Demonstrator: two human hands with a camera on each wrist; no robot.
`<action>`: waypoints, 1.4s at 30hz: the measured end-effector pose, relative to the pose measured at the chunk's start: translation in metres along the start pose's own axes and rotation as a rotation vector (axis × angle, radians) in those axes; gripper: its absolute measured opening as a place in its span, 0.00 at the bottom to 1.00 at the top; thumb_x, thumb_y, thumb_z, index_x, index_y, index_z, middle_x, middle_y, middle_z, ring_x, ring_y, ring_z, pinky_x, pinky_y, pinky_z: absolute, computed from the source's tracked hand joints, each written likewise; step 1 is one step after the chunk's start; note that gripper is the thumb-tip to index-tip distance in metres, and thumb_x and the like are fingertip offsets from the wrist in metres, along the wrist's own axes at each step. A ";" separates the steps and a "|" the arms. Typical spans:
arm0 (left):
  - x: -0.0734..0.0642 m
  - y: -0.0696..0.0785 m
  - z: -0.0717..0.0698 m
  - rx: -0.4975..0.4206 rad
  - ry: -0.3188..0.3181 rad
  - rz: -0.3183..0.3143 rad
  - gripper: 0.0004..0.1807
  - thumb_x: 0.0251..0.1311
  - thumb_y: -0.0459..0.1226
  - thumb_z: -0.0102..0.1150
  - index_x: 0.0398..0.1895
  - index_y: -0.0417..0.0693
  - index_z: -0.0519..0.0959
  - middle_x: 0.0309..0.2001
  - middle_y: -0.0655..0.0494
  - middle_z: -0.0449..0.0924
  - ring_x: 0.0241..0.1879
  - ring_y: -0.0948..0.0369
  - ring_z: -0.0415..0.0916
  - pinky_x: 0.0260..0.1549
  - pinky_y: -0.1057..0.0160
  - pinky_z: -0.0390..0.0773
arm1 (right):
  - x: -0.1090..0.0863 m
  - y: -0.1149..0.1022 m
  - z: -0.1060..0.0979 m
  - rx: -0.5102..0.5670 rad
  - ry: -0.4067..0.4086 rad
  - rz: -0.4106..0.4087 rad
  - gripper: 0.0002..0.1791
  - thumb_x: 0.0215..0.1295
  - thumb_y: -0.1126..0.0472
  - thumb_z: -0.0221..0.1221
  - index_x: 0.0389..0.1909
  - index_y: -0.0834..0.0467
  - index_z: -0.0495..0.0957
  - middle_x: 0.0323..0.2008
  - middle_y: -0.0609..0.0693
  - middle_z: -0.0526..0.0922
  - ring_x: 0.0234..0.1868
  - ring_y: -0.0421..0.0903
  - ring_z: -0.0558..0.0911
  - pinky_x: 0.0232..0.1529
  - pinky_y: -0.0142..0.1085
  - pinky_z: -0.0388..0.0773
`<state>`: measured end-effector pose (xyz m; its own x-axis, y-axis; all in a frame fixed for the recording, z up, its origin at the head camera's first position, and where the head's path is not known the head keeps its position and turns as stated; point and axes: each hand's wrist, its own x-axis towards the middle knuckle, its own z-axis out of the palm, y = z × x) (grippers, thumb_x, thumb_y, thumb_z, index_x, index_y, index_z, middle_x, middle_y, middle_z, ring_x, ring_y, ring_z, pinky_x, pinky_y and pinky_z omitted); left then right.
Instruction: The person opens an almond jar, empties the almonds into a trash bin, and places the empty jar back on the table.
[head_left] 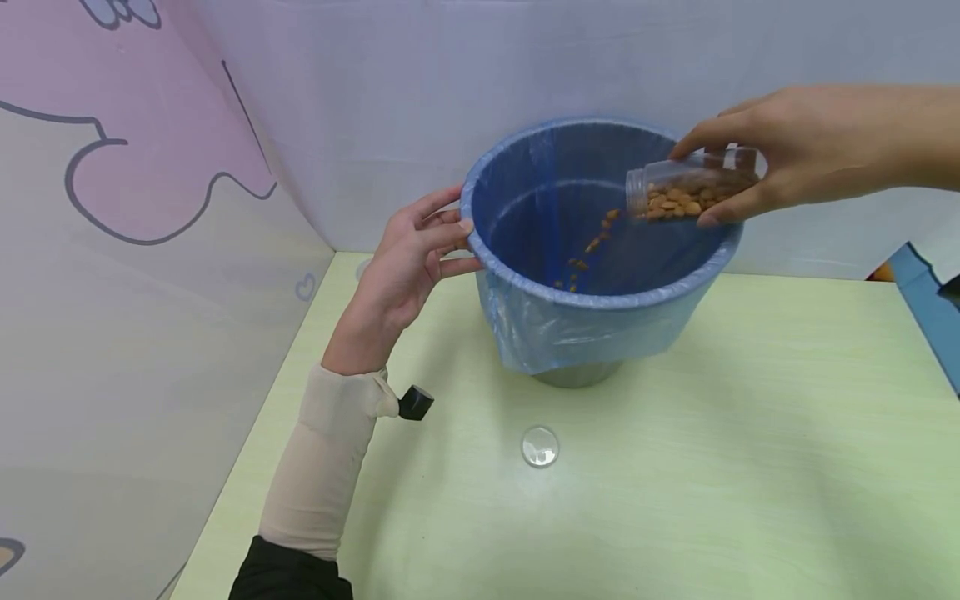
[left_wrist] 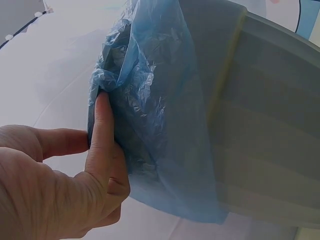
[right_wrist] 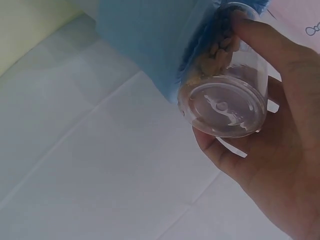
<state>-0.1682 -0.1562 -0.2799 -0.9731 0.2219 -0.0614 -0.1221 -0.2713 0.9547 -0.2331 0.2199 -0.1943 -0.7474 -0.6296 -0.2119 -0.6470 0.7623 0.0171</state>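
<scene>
My right hand (head_left: 817, 150) grips a clear plastic jar (head_left: 697, 185) tipped on its side over the trash can. Brown almonds (head_left: 678, 202) lie inside the jar, and several more fall from its mouth into the can. A blue trash bag (head_left: 600, 329) lines the grey trash can (head_left: 577, 375) and folds down over its rim. At the left side of the rim, my left hand (head_left: 405, 258) pinches the bag-covered edge between thumb and fingers. The left wrist view shows the bag (left_wrist: 160, 125) hanging beside the fingers. The jar's round base (right_wrist: 225, 107) faces the right wrist camera.
A clear round lid (head_left: 540, 447) lies on the pale green table (head_left: 675, 483) in front of the can. White cloth (head_left: 375, 100) hangs behind it, and a wall with pink drawings (head_left: 172, 150) stands at left. A blue object (head_left: 926, 308) sits at the right edge.
</scene>
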 end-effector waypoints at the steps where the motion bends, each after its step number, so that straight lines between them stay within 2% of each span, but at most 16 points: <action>1: 0.000 0.000 0.000 -0.005 -0.001 0.000 0.32 0.73 0.27 0.54 0.78 0.45 0.64 0.56 0.45 0.78 0.36 0.61 0.83 0.39 0.60 0.89 | 0.000 0.000 0.000 0.003 -0.001 0.001 0.47 0.60 0.48 0.75 0.74 0.64 0.66 0.48 0.59 0.84 0.42 0.50 0.83 0.32 0.39 0.79; 10: 0.002 -0.001 -0.002 -0.022 -0.006 0.005 0.32 0.72 0.27 0.55 0.78 0.45 0.64 0.54 0.46 0.79 0.34 0.60 0.83 0.39 0.60 0.89 | 0.001 0.002 0.000 0.005 0.003 0.004 0.48 0.59 0.47 0.76 0.74 0.65 0.67 0.50 0.62 0.83 0.44 0.54 0.84 0.35 0.44 0.83; 31: 0.004 0.000 -0.002 -0.029 -0.004 0.013 0.32 0.72 0.27 0.54 0.78 0.45 0.64 0.54 0.46 0.79 0.34 0.60 0.83 0.38 0.61 0.89 | 0.006 0.004 -0.005 -0.029 0.002 -0.020 0.45 0.60 0.49 0.76 0.72 0.64 0.69 0.48 0.60 0.83 0.41 0.51 0.83 0.32 0.39 0.80; 38: 0.005 -0.001 -0.001 -0.034 -0.010 0.011 0.32 0.72 0.27 0.55 0.78 0.45 0.64 0.54 0.46 0.79 0.34 0.60 0.83 0.39 0.60 0.89 | 0.004 0.005 -0.004 -0.042 -0.004 -0.007 0.45 0.59 0.49 0.76 0.72 0.63 0.69 0.50 0.63 0.82 0.44 0.55 0.83 0.36 0.46 0.83; 42: 0.005 -0.002 -0.001 -0.031 -0.010 0.012 0.32 0.72 0.27 0.55 0.78 0.45 0.65 0.53 0.46 0.79 0.34 0.60 0.83 0.39 0.60 0.89 | 0.002 0.006 -0.003 -0.044 -0.004 0.004 0.46 0.59 0.48 0.76 0.72 0.63 0.69 0.51 0.63 0.82 0.45 0.56 0.82 0.37 0.46 0.82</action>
<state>-0.1733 -0.1551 -0.2819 -0.9726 0.2275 -0.0474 -0.1169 -0.3031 0.9458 -0.2388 0.2226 -0.1915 -0.7494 -0.6259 -0.2160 -0.6502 0.7573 0.0613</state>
